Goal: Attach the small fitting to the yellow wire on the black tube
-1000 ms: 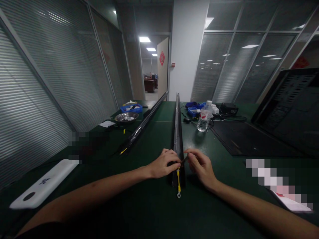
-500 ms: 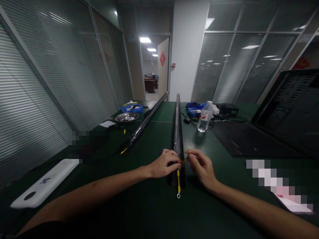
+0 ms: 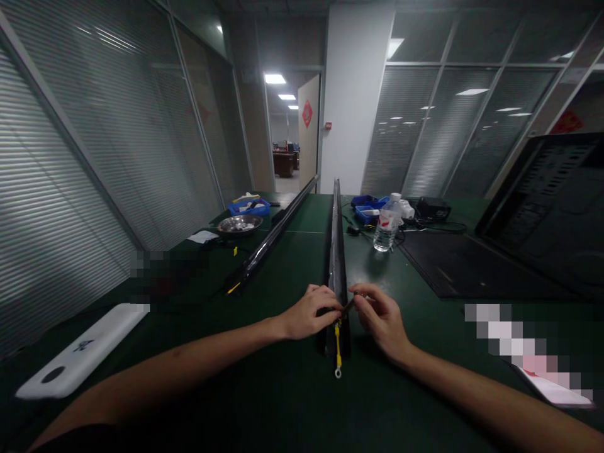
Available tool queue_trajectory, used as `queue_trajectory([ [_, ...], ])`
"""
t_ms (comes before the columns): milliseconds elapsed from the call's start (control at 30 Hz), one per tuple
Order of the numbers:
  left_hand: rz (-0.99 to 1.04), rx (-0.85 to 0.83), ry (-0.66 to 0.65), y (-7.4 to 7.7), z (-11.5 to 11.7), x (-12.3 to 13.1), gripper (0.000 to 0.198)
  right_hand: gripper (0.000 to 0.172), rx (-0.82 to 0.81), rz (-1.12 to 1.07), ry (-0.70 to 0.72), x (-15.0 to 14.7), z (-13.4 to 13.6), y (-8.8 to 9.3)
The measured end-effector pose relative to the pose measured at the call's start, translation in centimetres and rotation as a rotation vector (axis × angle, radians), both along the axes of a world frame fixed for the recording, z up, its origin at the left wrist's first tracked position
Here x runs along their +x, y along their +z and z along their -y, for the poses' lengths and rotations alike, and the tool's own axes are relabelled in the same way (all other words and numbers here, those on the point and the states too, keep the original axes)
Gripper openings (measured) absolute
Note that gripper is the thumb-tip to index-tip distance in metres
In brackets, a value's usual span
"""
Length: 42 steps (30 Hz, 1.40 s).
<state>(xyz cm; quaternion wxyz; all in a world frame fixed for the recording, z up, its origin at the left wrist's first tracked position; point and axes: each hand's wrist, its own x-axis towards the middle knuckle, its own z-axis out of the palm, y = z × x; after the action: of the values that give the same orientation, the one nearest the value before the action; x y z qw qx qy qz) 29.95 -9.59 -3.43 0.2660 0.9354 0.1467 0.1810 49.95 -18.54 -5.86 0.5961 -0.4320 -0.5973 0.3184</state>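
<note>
A long dark rail (image 3: 336,251) runs away from me down the middle of the table. From its near end a yellow wire (image 3: 338,346) sticks out, tipped with a metal ring terminal (image 3: 338,373). My left hand (image 3: 312,311) lies over the rail's near end from the left, its fingertips pinched together by the top of the wire. My right hand (image 3: 381,318) is on the other side, thumb and fingers closed on one end of a thin dark strip (image 3: 348,307). The strip slants down to my left fingertips, which hide its other end; its exact kind is unclear.
A second rail (image 3: 274,239) with a yellow wire lies to the left. Beyond it are a metal bowl (image 3: 240,224) and a blue tray (image 3: 248,208). On the right stand a water bottle (image 3: 386,223), a black mat (image 3: 453,264) and blue bins (image 3: 367,214). A white panel (image 3: 85,352) lies at left.
Both hands keep almost the same place at the rail's end. The strip between them appears slightly turned and darker; the whole view has shifted very slightly.
</note>
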Motion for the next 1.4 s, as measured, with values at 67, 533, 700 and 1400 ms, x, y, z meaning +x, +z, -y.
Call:
queue_trajectory([
  [67, -0.005, -0.011, 0.003, 0.06, 0.01, 0.01, 0.017, 0.027, -0.011, -0.001, 0.000, 0.00, -0.02, -0.05],
  [533, 0.019, -0.032, -0.002, -0.08, -0.15, -0.02, 0.012, 0.033, 0.041, 0.103, 0.003, 0.38, -0.32, 0.39],
  [700, 0.036, -0.009, 0.000, -0.07, -0.06, 0.04, 0.013, 0.031, 0.032, 0.054, 0.015, 0.11, -0.05, 0.63],
  [1400, 0.030, -0.004, 0.010, -0.16, -0.14, 0.01, 0.015, 0.030, -0.017, -0.004, 0.064, -0.14, 0.06, 0.69],
])
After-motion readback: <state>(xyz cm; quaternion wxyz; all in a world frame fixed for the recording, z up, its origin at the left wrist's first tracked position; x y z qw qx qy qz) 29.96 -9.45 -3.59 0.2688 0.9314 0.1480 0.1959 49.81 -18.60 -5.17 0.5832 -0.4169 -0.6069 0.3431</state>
